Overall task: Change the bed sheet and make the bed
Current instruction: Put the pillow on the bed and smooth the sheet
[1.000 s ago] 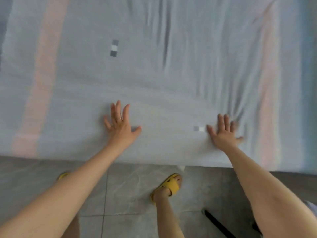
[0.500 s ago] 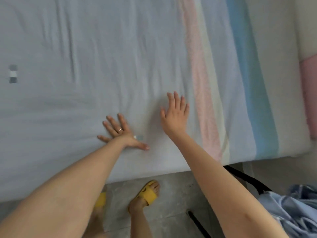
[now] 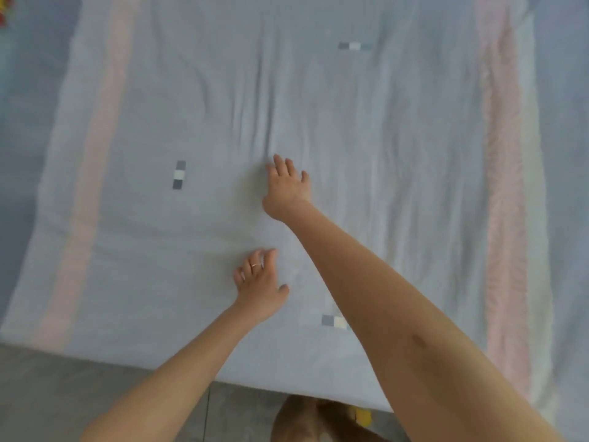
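Both hands lie flat, fingers spread, gripping nothing: the right hand has reached further across the bed sheet, the left hand nearer the edge. Smoothing has moved toward the middle. Beyond the right fingertips, creases remain; pink stripes flank the pale blue cloth.

Both arms reach forward, palms down. The right hand stretches farther out, fingers spread; the left hand, ringed, lies nearer, fingers slightly curled.
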Demonstrator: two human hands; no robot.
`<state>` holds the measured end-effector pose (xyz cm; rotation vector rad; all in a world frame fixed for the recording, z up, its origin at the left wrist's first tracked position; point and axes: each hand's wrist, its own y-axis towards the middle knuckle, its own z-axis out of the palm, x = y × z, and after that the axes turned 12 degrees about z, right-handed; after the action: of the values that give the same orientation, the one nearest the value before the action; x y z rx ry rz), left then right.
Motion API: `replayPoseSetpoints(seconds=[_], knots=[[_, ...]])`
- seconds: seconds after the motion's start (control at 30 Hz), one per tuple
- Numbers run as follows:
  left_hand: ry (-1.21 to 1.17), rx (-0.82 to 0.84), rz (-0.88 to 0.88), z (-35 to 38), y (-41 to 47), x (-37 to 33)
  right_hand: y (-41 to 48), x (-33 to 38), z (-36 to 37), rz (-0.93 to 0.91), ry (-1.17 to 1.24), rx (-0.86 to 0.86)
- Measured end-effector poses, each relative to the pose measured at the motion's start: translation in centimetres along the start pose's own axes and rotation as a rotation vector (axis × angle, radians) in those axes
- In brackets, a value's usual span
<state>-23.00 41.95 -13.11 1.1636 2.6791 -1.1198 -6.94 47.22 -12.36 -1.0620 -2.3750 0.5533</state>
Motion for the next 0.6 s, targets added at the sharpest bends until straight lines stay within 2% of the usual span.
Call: replayPoseSetpoints(seconds=[0.13,0.17,0.23,0.3,0.37,0.47,0.53,0.6], knots=[[-0.125,-0.196,-0.244,-3.9,3.8,3.6,1.9,3.9,0.0,-0.209,-0.123,0.036],[-0.152,-0.235,-0.259,-4.7,4.8,4.2,2.6,2.9,0.2,-0.243,-0.189,0.035],[-0.142,-0.362,-0.186,-6.2,7.6,5.1,3.8,-1.9,0.4,-0.18,-0.212,-0.023],[-0.092,-0.54,-0.088,-8.4,10.9,5.3,3.6,-9.2,0.4,-0.013,-0.105,-0.134],[-0.101,-0.616,-0.106,-10.5,14.7,4.2,1.9,-18.6,-0.1,0.186,-0.066,-0.253],[-0.046,-0.478,-0.168,-8.6,18.6,-2.5,-3.8,-32.8,-1.2,0.482,-0.046,-0.289],[0.038,-0.436,-0.062,-4.4,19.0,-9.9,-8.1,-40.4,-1.7,0.721,-0.006,-0.305],[0.13,-0.432,0.123,0.9,17.6,-18.1,-12.2,-46.0,-1.9,0.943,0.08,-0.267]])
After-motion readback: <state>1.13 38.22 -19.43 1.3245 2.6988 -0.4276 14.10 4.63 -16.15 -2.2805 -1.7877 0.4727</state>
